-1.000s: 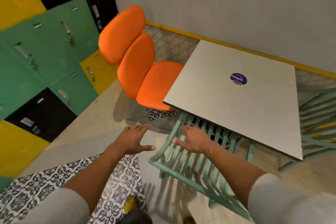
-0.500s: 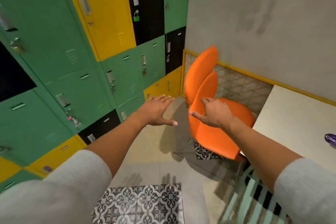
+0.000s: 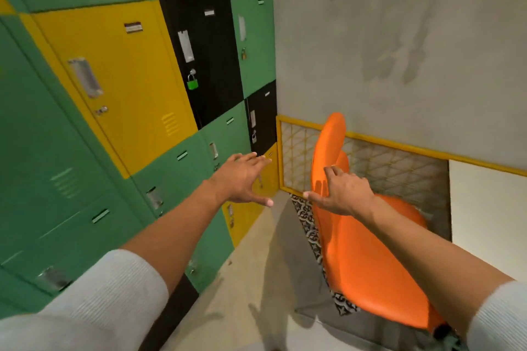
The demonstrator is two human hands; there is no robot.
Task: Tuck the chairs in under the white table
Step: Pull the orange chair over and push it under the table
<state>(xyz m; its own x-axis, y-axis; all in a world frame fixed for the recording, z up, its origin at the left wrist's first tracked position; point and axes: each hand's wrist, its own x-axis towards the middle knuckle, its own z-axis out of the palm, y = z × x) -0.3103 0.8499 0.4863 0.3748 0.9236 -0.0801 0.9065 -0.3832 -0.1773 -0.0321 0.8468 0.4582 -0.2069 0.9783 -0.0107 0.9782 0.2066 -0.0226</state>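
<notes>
Both hands open, holding nothing: right hand point(image 3: 343, 194) spread at orange chair point(image 3: 362, 253) backrest, left hand point(image 3: 242, 179) left of chair, white table point(image 3: 487, 208) right of it

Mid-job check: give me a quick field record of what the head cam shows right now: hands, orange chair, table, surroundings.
left hand: open, fingers spread, in the air left of the chair back, holding nothing
right hand: open, at the orange chair's backrest; contact cannot be confirmed
orange chair: upright, backrest toward the lockers, seat toward the table
white table: only a corner shows at the right edge
chair tucked: cannot tell, the seat's far edge is hidden by the right arm
lockers: green, yellow and black doors along the left wall
green padlock: hangs on a black locker door
</notes>
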